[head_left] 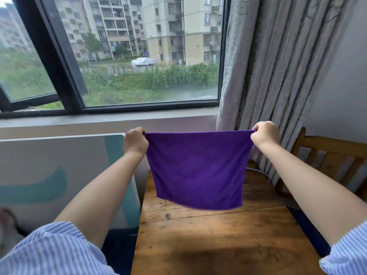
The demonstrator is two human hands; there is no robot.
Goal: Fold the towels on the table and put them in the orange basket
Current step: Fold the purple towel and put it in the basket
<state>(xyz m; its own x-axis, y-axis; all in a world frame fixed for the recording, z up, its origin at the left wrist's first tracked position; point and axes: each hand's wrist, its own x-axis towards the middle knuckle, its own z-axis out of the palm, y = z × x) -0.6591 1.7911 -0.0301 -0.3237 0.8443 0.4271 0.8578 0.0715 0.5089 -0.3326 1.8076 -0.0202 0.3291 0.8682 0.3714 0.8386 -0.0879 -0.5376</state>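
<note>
A purple towel [196, 169] hangs flat in the air above the wooden table [218, 239], stretched by its two top corners. My left hand [135, 141] pinches the top left corner. My right hand [265, 133] pinches the top right corner. The towel's lower edge hangs just above the tabletop. No orange basket is in view.
A white and teal panel [59, 175] stands to the left of the table. A wooden chair [327, 159] sits at the right, with a grey curtain [278, 66] behind it. A window and its sill run along the back. A dark blue object [309, 233] lies along the table's right edge.
</note>
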